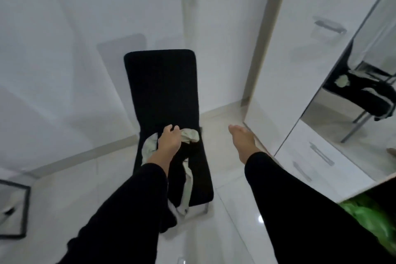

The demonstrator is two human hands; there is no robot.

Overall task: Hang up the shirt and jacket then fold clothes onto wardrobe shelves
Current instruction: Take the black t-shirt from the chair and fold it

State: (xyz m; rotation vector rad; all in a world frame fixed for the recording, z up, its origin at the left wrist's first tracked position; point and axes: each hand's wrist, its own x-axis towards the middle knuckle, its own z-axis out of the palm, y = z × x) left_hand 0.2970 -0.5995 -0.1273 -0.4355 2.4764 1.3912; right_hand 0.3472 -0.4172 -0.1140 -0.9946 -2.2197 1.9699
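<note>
The left hand [169, 141] rests on the black-and-pale clothes [188, 178] heaped on the chair [162, 83] seat, fingers curled into them. The right hand [243, 141] hangs flat-fingered, holding nothing, beside the wardrobe [300, 49].

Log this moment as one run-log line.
stage: pickup | left hand: on pale-and-black garment on black chair | right hand: open, in air | wardrobe: right

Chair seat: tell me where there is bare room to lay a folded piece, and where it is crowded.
The chair seat's right strip, beside the black-and-pale garment, shows bare. The seat's middle and left are crowded: the garment lies there under the left hand, trailing over the front edge. The right hand hangs over bare floor between chair and wardrobe.
</note>
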